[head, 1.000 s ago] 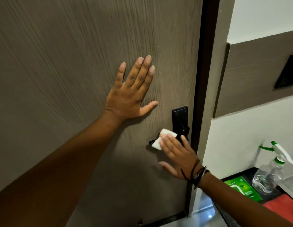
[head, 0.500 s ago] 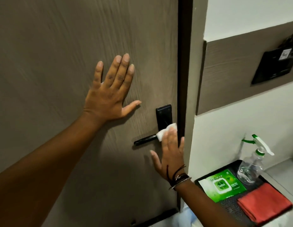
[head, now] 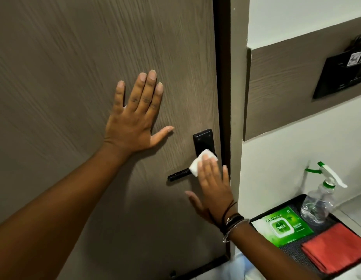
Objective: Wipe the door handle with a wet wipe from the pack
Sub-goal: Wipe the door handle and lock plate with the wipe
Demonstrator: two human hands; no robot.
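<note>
head view, near field: both forearms reached up and away toward the door point(head: 74, 57). on the person's right, a dark tray point(head: 292, 253) sat low beside the wall, carrying the green wet wipe pack point(head: 284, 227), a folded red cloth point(head: 335, 249) just beside it and a clear spray bottle point(head: 319, 203) behind.

right hand point(head: 213, 190): fingers extended and held together, thumb splayed out to the side, not curled. it pressed a folded white wet wipe point(head: 197, 164) flat against the door handle point(head: 178, 175), at the spot where the lever meets the black backplate point(head: 203, 141). so the wipe was pinned under the fingertips, not gripped. cords and a bangle sat on that wrist.

change against 1.0 s ago: the wipe was then out on the lever, nearer its free end, with the hand angled in. half a second later it had moved toward the backplate. it then sat at the lever's root, and the lever's outer end lay bare and visible. reading: one stroke along the lever toward the plate was done.

left hand point(head: 135, 118): flat, fingers spread, palm on the door panel above and left of the handle, empty, unchanged across all three pictures. judged to be bracing the door.

task estimate: wiping underway; underside of lever and backplate face probably not yet covered. cannot tell how wet the handle was.

far field: a black wall plate point(head: 341, 75) on the brown wall band, untouched.
</note>
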